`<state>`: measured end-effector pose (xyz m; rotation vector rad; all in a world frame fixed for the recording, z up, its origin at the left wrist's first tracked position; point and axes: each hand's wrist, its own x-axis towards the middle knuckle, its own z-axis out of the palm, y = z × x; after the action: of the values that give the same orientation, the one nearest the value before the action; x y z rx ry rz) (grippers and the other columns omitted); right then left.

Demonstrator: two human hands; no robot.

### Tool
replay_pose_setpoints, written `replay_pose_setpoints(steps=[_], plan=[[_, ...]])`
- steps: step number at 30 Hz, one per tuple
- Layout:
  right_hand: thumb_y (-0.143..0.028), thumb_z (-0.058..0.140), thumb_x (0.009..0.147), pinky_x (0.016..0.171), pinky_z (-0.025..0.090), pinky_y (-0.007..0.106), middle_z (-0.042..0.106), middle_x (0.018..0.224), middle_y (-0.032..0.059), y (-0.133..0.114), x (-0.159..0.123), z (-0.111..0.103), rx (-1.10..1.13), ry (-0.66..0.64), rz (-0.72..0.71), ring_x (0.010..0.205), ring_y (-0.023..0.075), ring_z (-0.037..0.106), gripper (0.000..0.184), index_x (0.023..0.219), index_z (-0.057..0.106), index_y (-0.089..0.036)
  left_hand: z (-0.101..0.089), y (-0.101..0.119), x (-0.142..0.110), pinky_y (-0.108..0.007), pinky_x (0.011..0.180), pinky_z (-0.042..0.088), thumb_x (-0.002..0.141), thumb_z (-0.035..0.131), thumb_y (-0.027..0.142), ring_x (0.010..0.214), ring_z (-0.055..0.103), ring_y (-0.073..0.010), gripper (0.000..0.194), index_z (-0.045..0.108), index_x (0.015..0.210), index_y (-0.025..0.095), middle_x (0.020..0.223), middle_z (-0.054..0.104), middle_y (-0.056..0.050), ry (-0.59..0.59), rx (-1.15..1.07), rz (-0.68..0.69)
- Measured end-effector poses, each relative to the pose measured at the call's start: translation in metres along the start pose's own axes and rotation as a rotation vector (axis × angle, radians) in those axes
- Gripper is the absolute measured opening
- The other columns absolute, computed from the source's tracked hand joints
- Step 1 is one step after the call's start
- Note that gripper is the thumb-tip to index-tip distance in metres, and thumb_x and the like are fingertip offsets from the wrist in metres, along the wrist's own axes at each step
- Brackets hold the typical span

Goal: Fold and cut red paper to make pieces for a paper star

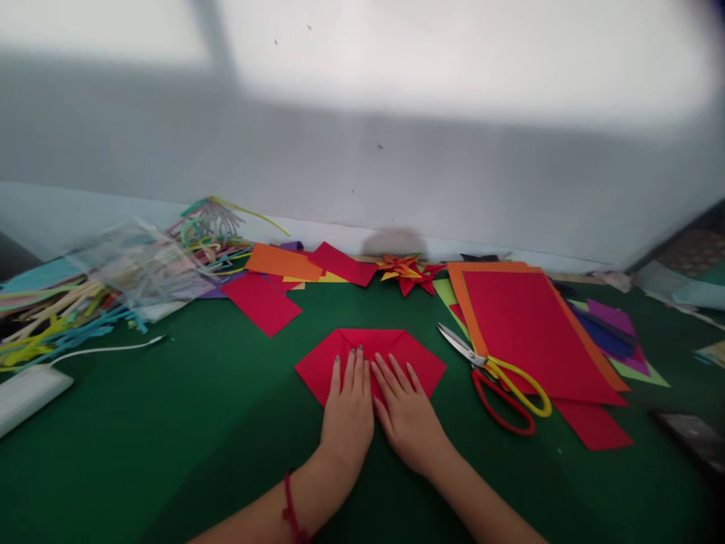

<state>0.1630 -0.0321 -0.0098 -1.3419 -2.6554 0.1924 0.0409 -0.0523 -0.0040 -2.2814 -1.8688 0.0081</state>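
Observation:
A folded sheet of red paper [317,366] lies flat on the green tabletop, its left and right ends coming to points. My left hand [350,404] rests palm down on its near middle part, fingers stretched toward the far edge. Close beside it, my right hand [408,419] also lies flat on the paper, fingers extended and slightly apart. Both hands hide the paper's near edge. Right of the paper sit scissors [481,363] with one red and one yellow handle, their blades parted and touching a stack of red sheets [526,325].
Folded paper stars [408,273] stand near the wall. Red strips [263,304] and an orange strip [283,262] lie at back left. Several colourful pipe cleaners [68,317] and a clear plastic bag [147,264] fill the left side, with a white corded device [34,397] nearer me.

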Motion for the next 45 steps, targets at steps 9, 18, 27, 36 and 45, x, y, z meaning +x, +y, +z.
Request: replay_pose_setpoints(steps=[9, 18, 27, 36, 45], plan=[[-0.039, 0.016, 0.089, 0.104, 0.011, 0.042, 0.008, 0.141, -0.0026, -0.002, -0.001, -0.001, -0.016, 0.009, 0.013, 0.129, 0.0188, 0.004, 0.050, 0.135, 0.010, -0.021, -0.001, -0.044, -0.037, -0.049, 0.103, 0.008, 0.076, 0.023, 0.008, 0.127, 0.018, -0.0248, 0.052, 0.035, 0.127, 0.005, 0.136, 0.028, -0.014, -0.002, 0.054, -0.093], [-0.038, 0.017, 0.089, 0.103, 0.012, 0.043, 0.010, 0.142, -0.0004, -0.003, -0.002, -0.004, -0.010, 0.010, -0.004, 0.129, 0.0198, 0.006, 0.049, 0.135, 0.013, -0.021, -0.015, -0.054, -0.017, -0.050, 0.101, 0.010, 0.077, 0.023, 0.006, 0.122, 0.030, -0.0282, 0.050, 0.039, 0.124, 0.003, 0.131, 0.036, -0.018, 0.007, 0.049, -0.166], [-0.039, 0.019, 0.089, 0.104, 0.012, 0.041, 0.015, 0.141, -0.0014, -0.002, -0.002, -0.003, 0.040, 0.032, 0.018, 0.129, 0.0176, 0.008, 0.048, 0.134, 0.015, -0.023, 0.022, -0.032, 0.007, -0.050, 0.098, 0.017, 0.086, 0.025, 0.036, 0.127, 0.017, -0.0264, 0.048, 0.026, 0.131, 0.021, 0.139, 0.022, -0.009, 0.062, -0.241, -0.014], [-0.035, 0.026, 0.089, 0.102, 0.024, 0.039, 0.017, 0.141, 0.0008, 0.013, -0.005, -0.007, 0.310, 0.205, 0.142, 0.128, 0.0171, 0.013, 0.046, 0.133, 0.021, -0.024, 0.016, -0.038, 0.007, -0.048, 0.099, 0.017, 0.086, 0.028, 0.040, 0.126, 0.019, -0.0258, 0.048, 0.030, 0.129, 0.021, 0.137, 0.028, -0.010, 0.063, -0.314, 0.002], [-0.028, 0.034, 0.084, 0.097, 0.032, 0.040, 0.039, 0.130, 0.0074, 0.048, -0.011, 0.001, 0.360, 0.249, 0.292, 0.120, 0.0206, 0.033, 0.036, 0.117, 0.048, -0.020, 0.012, -0.069, 0.014, -0.042, 0.098, 0.024, 0.086, 0.029, 0.035, 0.119, 0.033, -0.0224, 0.043, 0.037, 0.123, 0.016, 0.131, 0.036, -0.011, 0.159, -0.427, -0.166]])
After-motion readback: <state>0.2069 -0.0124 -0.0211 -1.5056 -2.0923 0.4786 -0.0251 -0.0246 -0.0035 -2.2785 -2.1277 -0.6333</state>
